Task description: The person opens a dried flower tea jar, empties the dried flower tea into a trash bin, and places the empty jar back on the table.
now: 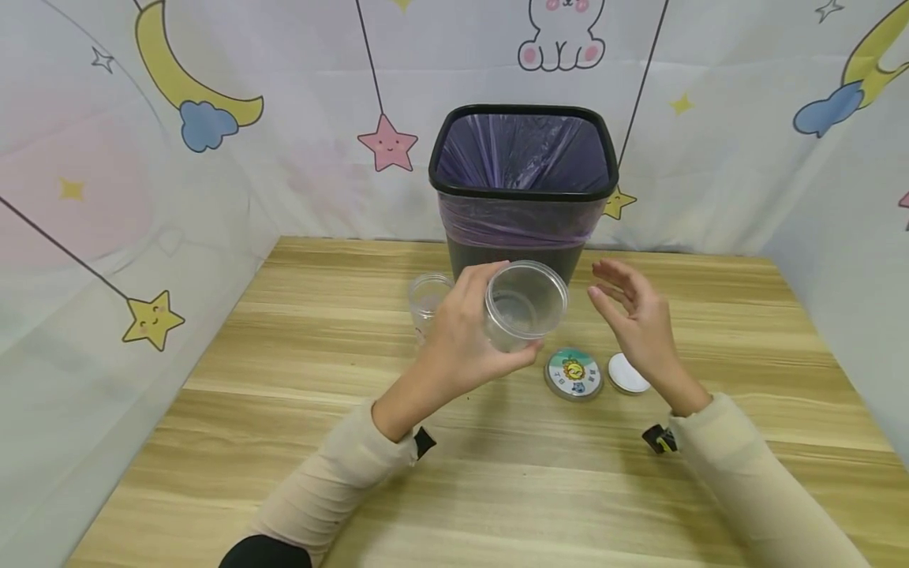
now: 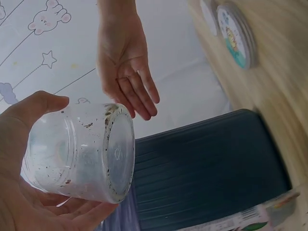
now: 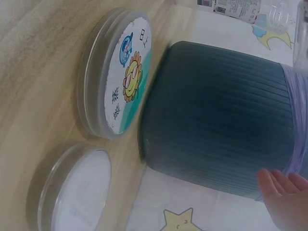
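My left hand (image 1: 458,331) grips a clear plastic jar (image 1: 525,304) round its side, raised above the table in front of the bin. Its mouth is tilted toward the head camera, and no lid is on it. Dark specks dot the jar's base and wall in the left wrist view. To the right of the jar, my right hand (image 1: 639,319) hovers with fingers loosely bent and holds nothing. Below it on the table lie a lid with a sunflower picture (image 1: 574,374) and a plain white lid (image 1: 628,373).
A dark bin (image 1: 521,252) with a purple liner bag (image 1: 525,154) stands at the table's back edge. Another clear container (image 1: 429,296) stands left of it, partly hidden by my left hand. Cloth walls (image 1: 319,79) with printed stars enclose the wooden table (image 1: 284,355).
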`<action>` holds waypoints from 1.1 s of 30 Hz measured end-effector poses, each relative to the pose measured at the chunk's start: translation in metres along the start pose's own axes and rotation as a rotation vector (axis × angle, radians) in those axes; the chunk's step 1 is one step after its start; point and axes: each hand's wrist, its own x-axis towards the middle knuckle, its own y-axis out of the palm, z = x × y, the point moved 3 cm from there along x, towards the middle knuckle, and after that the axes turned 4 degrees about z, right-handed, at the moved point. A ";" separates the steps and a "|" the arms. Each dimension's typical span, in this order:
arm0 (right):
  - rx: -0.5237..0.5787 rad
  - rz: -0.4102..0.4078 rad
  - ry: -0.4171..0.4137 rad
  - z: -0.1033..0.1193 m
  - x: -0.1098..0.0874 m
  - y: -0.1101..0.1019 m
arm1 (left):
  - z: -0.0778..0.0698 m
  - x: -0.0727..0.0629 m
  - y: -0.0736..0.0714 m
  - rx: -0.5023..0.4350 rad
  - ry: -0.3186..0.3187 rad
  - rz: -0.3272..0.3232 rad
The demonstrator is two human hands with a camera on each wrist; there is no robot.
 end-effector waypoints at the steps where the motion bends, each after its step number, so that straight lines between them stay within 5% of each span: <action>1: 0.002 0.003 0.003 0.000 0.000 0.000 | 0.001 -0.002 0.002 0.001 -0.009 0.008; 18: 0.012 0.060 0.079 -0.012 -0.010 0.003 | 0.027 -0.035 0.034 -0.078 -0.247 0.173; 33: 0.053 0.069 0.112 -0.020 -0.017 0.000 | 0.044 -0.044 0.057 -0.114 -0.380 0.305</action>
